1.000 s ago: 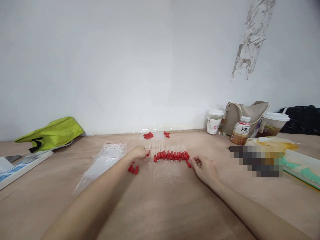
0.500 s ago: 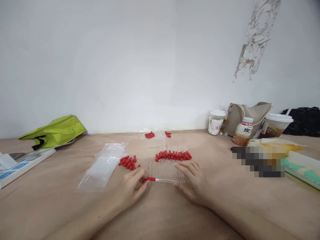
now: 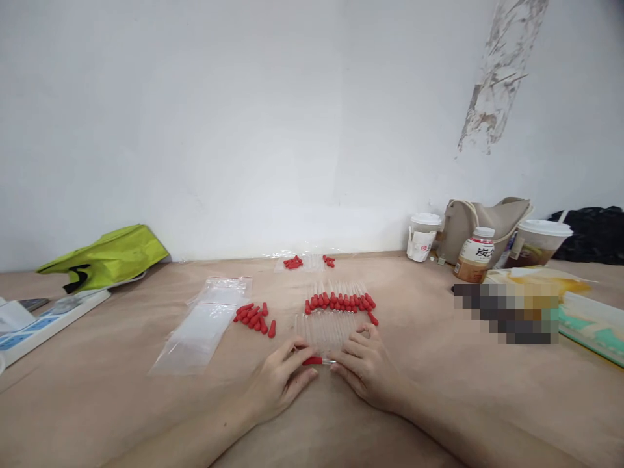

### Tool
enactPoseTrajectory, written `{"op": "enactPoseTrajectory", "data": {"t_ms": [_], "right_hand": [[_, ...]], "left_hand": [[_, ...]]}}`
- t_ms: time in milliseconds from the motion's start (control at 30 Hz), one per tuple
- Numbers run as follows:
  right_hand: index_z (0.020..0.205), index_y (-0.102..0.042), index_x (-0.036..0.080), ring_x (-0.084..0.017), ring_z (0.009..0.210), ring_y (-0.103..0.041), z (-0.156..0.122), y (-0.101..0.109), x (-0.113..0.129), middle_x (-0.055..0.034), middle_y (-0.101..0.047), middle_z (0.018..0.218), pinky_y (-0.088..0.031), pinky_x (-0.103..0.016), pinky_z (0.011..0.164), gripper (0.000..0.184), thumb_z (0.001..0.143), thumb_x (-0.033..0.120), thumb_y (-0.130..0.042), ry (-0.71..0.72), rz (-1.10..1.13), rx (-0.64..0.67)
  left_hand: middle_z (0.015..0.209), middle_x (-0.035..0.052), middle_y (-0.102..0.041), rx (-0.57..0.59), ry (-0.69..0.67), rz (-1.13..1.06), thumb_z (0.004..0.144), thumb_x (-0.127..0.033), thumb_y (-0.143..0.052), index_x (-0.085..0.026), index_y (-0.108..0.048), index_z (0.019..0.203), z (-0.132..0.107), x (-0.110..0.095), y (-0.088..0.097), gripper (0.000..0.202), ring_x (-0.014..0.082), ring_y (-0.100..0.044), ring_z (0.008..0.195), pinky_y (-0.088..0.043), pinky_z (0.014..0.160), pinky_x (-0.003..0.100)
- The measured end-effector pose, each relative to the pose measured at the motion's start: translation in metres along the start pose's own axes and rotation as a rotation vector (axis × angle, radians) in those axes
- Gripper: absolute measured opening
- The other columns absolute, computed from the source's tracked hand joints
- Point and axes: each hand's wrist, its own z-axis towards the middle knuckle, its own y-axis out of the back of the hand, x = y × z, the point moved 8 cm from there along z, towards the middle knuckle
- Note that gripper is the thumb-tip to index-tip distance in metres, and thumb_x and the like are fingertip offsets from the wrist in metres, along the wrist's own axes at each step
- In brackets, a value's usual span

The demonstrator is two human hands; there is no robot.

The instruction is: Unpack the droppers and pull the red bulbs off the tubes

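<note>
Between the fingers of my left hand [image 3: 285, 377] is a red rubber dropper bulb [image 3: 312, 361]. A clear glass tube [image 3: 329, 362] runs from the bulb's right end into the closed fingers of my right hand [image 3: 363, 367], which hide its far end. Just beyond my hands lies a row of clear glass tubes [image 3: 324, 331]. Behind them are several droppers with red bulbs [image 3: 340, 301], side by side, their bulbs toward me. Loose red bulbs [image 3: 253, 317] lie in a pile to the left.
Clear zip bags [image 3: 195, 331] lie left of the loose bulbs. A bag with red bulbs and tubes [image 3: 312, 262] rests near the wall. A power strip [image 3: 53, 322] and green bag [image 3: 112, 257] are left; a paper cup [image 3: 423, 239], bottle [image 3: 475, 255] and handbag [image 3: 487, 224] are right.
My left hand has moved right, and the bulb now sits closer to my right hand, with less tube showing between. One dropper at the row's right end now sits nearer me.
</note>
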Motion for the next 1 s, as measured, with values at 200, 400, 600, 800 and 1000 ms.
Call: {"op": "enactPoseTrajectory", "data": {"t_ms": [200, 400, 600, 800, 1000], "right_hand": [[0.074, -0.060, 0.019, -0.011, 0.061, -0.039, 0.001, 0.004, 0.005, 0.0016, -0.051, 0.057, -0.025, -0.032, 0.073, 0.017, 0.083, 0.020, -0.045, 0.025, 0.022, -0.010], [0.066, -0.056, 0.018, -0.011, 0.061, -0.039, -0.003, 0.007, 0.008, 0.0019, -0.049, 0.054, -0.024, -0.032, 0.072, 0.020, 0.083, 0.021, -0.045, 0.068, 0.040, 0.003], [0.069, -0.056, 0.018, -0.011, 0.061, -0.039, -0.007, 0.005, 0.007, 0.0029, -0.051, 0.054, -0.023, -0.032, 0.074, 0.015, 0.082, 0.020, -0.047, 0.077, 0.058, 0.010], [0.067, -0.056, 0.017, -0.011, 0.060, -0.038, -0.011, 0.011, 0.009, 0.0022, -0.051, 0.053, -0.024, -0.032, 0.072, 0.018, 0.082, 0.021, -0.047, 0.098, 0.050, 0.013], [0.073, -0.062, 0.018, -0.011, 0.058, -0.039, -0.014, 0.032, -0.023, 0.0014, -0.053, 0.053, -0.024, -0.031, 0.069, 0.019, 0.083, 0.019, -0.046, -0.078, 0.070, -0.089]], "left_hand": [[0.076, 0.0035, -0.058, 0.029, -0.022, 0.074, 0.086, -0.021, -0.045, -0.018, -0.058, 0.093, 0.001, -0.005, -0.001, 0.015, 0.0148, -0.051, 0.072, -0.043, 0.067, 0.028], [0.071, 0.0042, -0.053, 0.104, -0.077, 0.135, 0.087, -0.019, -0.038, -0.016, -0.056, 0.080, -0.003, -0.010, -0.007, 0.020, 0.0152, -0.047, 0.068, -0.038, 0.063, 0.028], [0.069, 0.0039, -0.051, 0.129, -0.117, 0.140, 0.086, -0.015, -0.036, -0.016, -0.054, 0.078, -0.002, -0.016, -0.007, 0.020, 0.0151, -0.045, 0.068, -0.037, 0.062, 0.027], [0.070, 0.0042, -0.052, 0.154, -0.137, 0.107, 0.085, -0.013, -0.036, -0.016, -0.053, 0.079, -0.004, -0.018, -0.005, 0.018, 0.0154, -0.045, 0.069, -0.038, 0.062, 0.027], [0.074, 0.0030, -0.054, -0.004, 0.043, 0.094, 0.086, -0.015, -0.039, -0.018, -0.055, 0.089, -0.018, 0.020, 0.024, 0.017, 0.0131, -0.051, 0.068, -0.043, 0.062, 0.024]]}}
